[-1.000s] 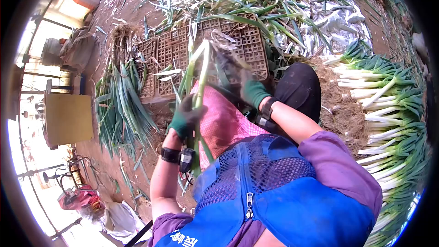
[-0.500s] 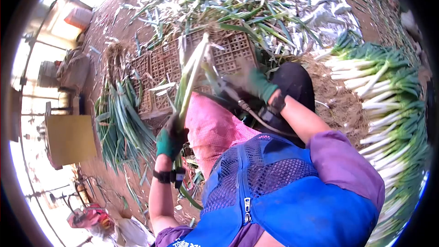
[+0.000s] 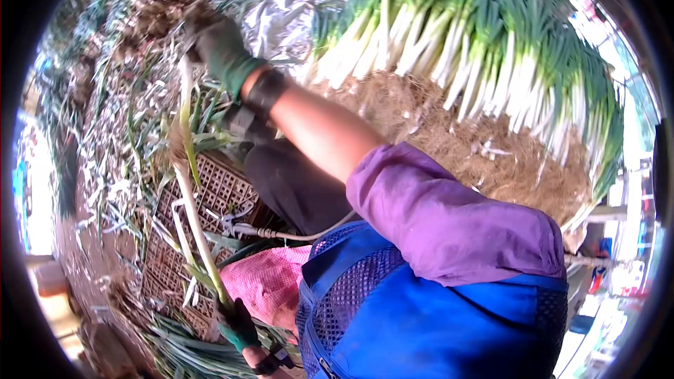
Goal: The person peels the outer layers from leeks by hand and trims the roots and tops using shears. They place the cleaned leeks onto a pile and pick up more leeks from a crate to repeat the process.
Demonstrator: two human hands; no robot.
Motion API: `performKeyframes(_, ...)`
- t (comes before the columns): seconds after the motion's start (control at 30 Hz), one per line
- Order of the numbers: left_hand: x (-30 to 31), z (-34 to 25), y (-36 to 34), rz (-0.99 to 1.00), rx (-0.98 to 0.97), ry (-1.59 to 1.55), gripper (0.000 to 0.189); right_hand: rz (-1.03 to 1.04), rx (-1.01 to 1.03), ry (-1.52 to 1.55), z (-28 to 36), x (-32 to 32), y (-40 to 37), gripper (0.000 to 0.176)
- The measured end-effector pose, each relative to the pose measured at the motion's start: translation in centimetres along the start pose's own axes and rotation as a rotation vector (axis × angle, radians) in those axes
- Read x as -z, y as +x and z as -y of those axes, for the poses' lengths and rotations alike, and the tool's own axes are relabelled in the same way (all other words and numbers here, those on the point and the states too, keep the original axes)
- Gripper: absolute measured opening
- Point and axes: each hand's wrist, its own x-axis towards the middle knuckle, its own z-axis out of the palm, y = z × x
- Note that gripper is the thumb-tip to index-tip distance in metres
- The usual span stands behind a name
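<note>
My left hand (image 3: pixel 239 326), in a green and dark glove, is closed round the green part of a long green onion (image 3: pixel 203 245) at the lower left. Its white stalk slants up over the crate, ending in brown roots. My right hand (image 3: pixel 221 49), gloved and stretched far up and left, has its fingers closed at the top of a white-to-green onion strip (image 3: pixel 185 98). The strip hangs down past the root end. Motion blurs these fingertips. An air gun (image 3: pixel 235 228) with a hose lies by the crate's edge, apart from both hands.
A brown plastic crate (image 3: pixel 210 186) stands before my knees. Many trimmed green onions (image 3: pixel 449 42) lie in a row at upper right, beside loose brown roots (image 3: pixel 393 109). Peeled leaves (image 3: pixel 119 168) litter the ground at left. Untrimmed onions (image 3: pixel 189 354) lie at the bottom left.
The view has swung to the right. My right hand has moved away, up and outward from the crate, with an onion strip. My left hand still holds the green onion.
</note>
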Motion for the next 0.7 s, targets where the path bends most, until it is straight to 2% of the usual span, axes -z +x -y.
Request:
performKeyframes(0.03,-0.2,0.3,-0.4,-0.025,-0.089,0.138,0.052,-0.150,-0.288,0.468,0.2,3.2,0.3,0.011)
performKeyframes(0.07,-0.3,1.3,-0.5,-0.002,-0.109,0.172,0.052,-0.395,-0.495,0.829,0.1,6.3,0.7,0.015)
performKeyframes(0.1,-0.3,2.6,-0.7,0.019,-0.125,0.207,0.053,-0.381,-0.541,0.748,-1.0,8.3,-0.6,0.022)
performKeyframes(0.13,-0.5,4.1,-0.7,0.028,-0.093,0.236,0.053,-0.227,-0.413,0.394,-5.0,9.4,-3.0,0.024)
performKeyframes(0.17,-0.2,3.7,-0.6,0.046,-0.112,0.235,0.052,0.046,-0.569,0.076,-3.3,12.2,-6.1,0.038)
performKeyframes(0.2,0.3,3.1,-0.7,0.061,-0.130,0.234,0.051,0.274,-0.570,-0.131,-4.7,13.4,-9.6,0.043)
performKeyframes(0.23,0.9,2.6,-0.7,0.079,-0.148,0.235,0.050,0.562,-0.779,-0.290,-6.7,14.1,-13.3,0.043)
performKeyframes(0.27,1.4,2.4,-0.4,0.103,-0.141,0.258,0.050,0.819,-0.909,-0.430,-7.1,14.7,-16.7,0.037)
performKeyframes(0.3,1.7,2.6,0.1,0.146,-0.129,0.238,0.050,1.125,-0.985,-0.566,-7.5,15.4,-20.1,0.038)
performKeyframes(0.33,2.2,3.0,0.7,0.187,-0.116,0.221,0.051,1.267,-0.899,-0.662,-9.1,16.0,-24.0,0.034)
performKeyframes(0.37,2.7,3.1,1.4,0.225,-0.103,0.204,0.051,1.253,-0.673,-0.752,-11.0,16.4,-28.0,0.030)
performKeyframes(0.4,3.1,2.9,2.0,0.237,-0.190,0.275,0.052,1.060,-0.302,-0.882,-13.8,16.4,-32.1,0.027)
performKeyframes(0.43,3.5,2.7,2.7,0.228,-0.238,0.291,0.052,0.812,-0.009,-1.011,-11.4,16.2,-30.6,0.024)
performKeyframes(0.47,4.0,2.7,3.1,0.221,-0.285,0.309,0.052,1.299,-0.608,-0.855,-10.5,14.6,-26.4,0.028)
performKeyframes(0.5,4.5,2.6,3.6,0.214,-0.331,0.326,0.052,1.213,-0.505,-0.827,-10.7,12.9,-24.7,0.028)
performKeyframes(0.53,5.1,2.3,4.1,0.233,-0.295,0.347,0.052,0.894,-0.630,-0.543,-10.5,10.7,-22.2,0.020)
performKeyframes(0.57,5.6,0.2,4.1,0.232,-0.300,0.361,0.052,0.686,-0.247,-0.617,-7.5,9.0,-18.7,0.016)
performKeyframes(0.6,5.7,0.2,4.4,0.224,-0.314,0.334,0.052,0.537,-0.384,-0.293,-4.4,7.8,-14.7,0.016)
performKeyframes(0.63,6.1,0.3,4.8,0.214,-0.328,0.310,0.052,0.392,-0.177,-0.097,-0.5,6.7,-11.7,0.021)
performKeyframes(0.67,6.7,0.0,5.3,0.212,-0.318,0.387,0.052,0.584,-0.059,-0.294,2.9,5.7,-10.1,0.026)
performKeyframes(0.7,6.8,-1.2,5.2,0.164,-0.356,0.346,0.049,0.645,-0.043,-0.089,5.3,5.7,-10.3,0.034)
